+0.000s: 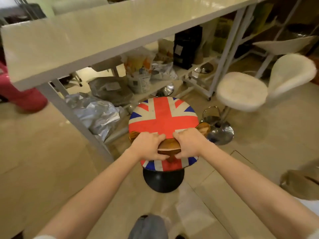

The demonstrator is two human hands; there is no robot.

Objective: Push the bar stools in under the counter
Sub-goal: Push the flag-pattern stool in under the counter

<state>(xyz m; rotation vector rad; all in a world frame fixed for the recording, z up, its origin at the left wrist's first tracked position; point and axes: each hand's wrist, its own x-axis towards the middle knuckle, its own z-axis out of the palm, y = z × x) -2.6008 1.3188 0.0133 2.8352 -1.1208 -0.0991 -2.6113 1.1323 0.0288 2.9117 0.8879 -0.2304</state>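
2 bar stools by 1 counter (96, 40): flag stool (163, 116) with left hand (148, 146) and right hand (187, 144) both clamped around its backrest, white stool (241, 91) apart.

Both arms out fwd, nearly straight; left hand (147, 146) & right hand (188, 143) side by side, fingers curled in grip.
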